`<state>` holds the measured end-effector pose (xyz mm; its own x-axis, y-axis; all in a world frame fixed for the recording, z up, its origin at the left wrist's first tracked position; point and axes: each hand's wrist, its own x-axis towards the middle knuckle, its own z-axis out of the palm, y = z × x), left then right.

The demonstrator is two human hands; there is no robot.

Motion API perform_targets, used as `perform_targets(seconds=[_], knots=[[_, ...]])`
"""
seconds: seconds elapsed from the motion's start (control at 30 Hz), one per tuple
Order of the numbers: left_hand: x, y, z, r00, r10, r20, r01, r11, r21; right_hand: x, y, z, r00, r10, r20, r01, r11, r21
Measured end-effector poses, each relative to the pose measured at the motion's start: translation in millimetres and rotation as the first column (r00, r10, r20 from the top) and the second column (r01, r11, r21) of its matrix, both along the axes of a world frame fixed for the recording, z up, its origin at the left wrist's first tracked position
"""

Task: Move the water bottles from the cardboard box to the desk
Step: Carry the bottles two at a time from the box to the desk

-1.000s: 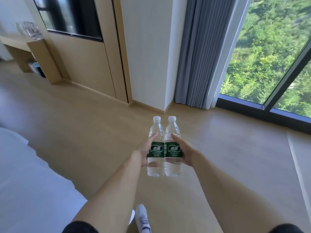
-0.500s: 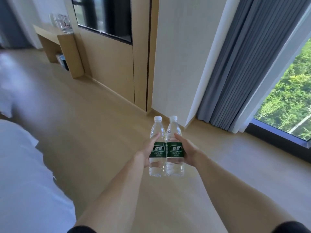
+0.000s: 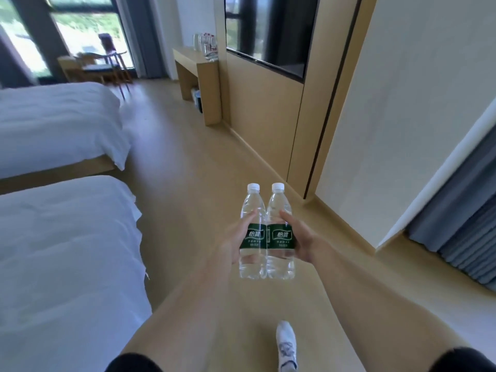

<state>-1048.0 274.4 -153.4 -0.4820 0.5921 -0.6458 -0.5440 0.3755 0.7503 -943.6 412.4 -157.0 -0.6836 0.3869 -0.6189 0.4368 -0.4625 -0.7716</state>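
From the head view, the left grip holds one water bottle and the right grip holds the other bottle, side by side above the floor. The surface is far ahead, so the carrying is not finished

1. Two water bottles are held upright and touching, side by side, above the floor.
2. The desk is located well beyond the bottles, against the wall.
3. Two beds are positioned left of the bottles.
4. A shoe is placed nearer than the bottles.
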Motion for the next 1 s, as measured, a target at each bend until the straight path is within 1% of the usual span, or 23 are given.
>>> perform_targets(seconds=[0.17,0.27,0.37,0.53,0.77,0.93,1.0], knots=[[-72.5,41.8,-4.7,0.982,0.186,-0.032,-0.186,0.983,0.002,-91.9,53.5,-5.5,0.984,0.179,-0.018,-0.179,0.984,-0.02],[-111.8,70.4,-2.5,0.969,0.245,-0.028,-0.245,0.969,0.017,-141.5,86.5,-2.8,0.964,0.263,-0.037,-0.264,0.963,-0.043],[-147.9,95.0,2.2,0.948,0.318,-0.021,-0.317,0.948,0.036,-187.3,115.3,-0.3,0.937,0.345,-0.043,-0.347,0.937,-0.032],[-198.0,120.2,2.0,0.914,0.405,-0.004,-0.405,0.913,0.043,-251.2,145.3,-5.8,0.895,0.444,-0.031,-0.446,0.893,-0.063],[-270.5,140.9,-15.0,0.901,0.432,0.045,-0.434,0.899,0.06,-327.7,170.6,-20.4,0.868,0.495,-0.028,-0.496,0.865,-0.079],[-339.4,151.6,-21.4,0.912,0.409,0.019,-0.41,0.912,0.028,-397.2,182.6,-27.6,0.872,0.488,-0.027,-0.489,0.872,-0.027],[-378.5,153.6,-23.8,0.915,0.403,-0.001,-0.403,0.915,0.016,-437.2,185.2,-30.3,0.871,0.49,-0.029,-0.491,0.871,-0.012]])
